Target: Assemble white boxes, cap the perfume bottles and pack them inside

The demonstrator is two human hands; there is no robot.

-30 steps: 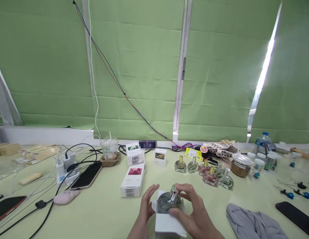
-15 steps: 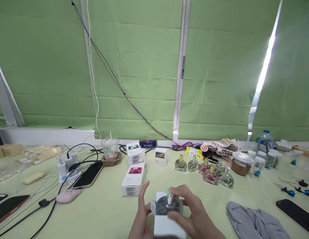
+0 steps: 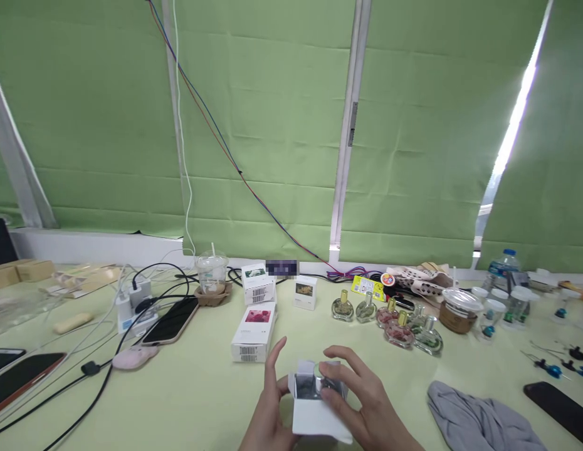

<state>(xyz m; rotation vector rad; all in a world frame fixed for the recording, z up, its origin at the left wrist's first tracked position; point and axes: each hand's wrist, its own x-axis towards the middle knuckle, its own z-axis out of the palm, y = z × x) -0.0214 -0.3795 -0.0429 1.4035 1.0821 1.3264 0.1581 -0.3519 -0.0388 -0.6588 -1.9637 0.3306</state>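
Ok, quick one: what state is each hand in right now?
Left hand: holding the open white box.
Right hand: thumb and index finger on the bottle inside it.

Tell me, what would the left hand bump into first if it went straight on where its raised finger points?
Probably the small white box with a yellow flower picture, beyond the left hand, though depth is unclear.

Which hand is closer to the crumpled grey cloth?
The right. The right hand is at the open box, just left of the grey cloth; the left hand is on the box's far side from it.
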